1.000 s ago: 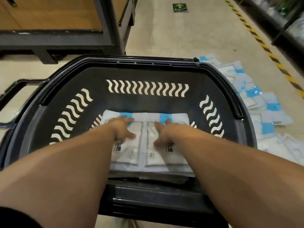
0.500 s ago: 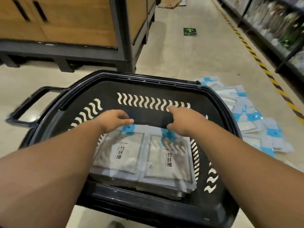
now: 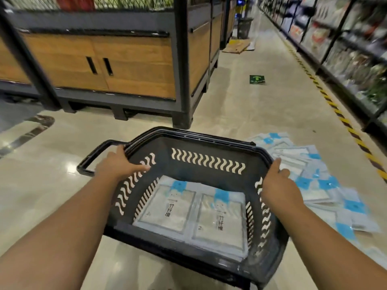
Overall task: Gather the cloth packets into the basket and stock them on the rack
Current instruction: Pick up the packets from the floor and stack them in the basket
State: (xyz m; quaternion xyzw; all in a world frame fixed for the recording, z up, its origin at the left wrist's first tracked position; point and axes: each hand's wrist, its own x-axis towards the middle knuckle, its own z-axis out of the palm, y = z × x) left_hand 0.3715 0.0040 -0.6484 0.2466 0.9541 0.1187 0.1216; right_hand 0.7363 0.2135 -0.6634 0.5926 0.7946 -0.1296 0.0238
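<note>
Basket (image 3: 209, 176): black, held between our hands, packets (image 3: 171, 208) stacked flat inside; loose packets (image 3: 318, 185) lie just right of it. Our left hand (image 3: 117, 166) and right hand (image 3: 278, 183) curl round opposite rims. We should lift evenly, keeping it level.

Printed on left packet (image 3: 167, 208) and right packet (image 3: 219, 222): "竹纤维", digit "2". Green floor sign (image 3: 257, 79): upward arrow.

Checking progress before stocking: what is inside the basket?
Two cloth packets lie side by side on top in the basket; layered edges show below, how many lie underneath is covered.
</note>
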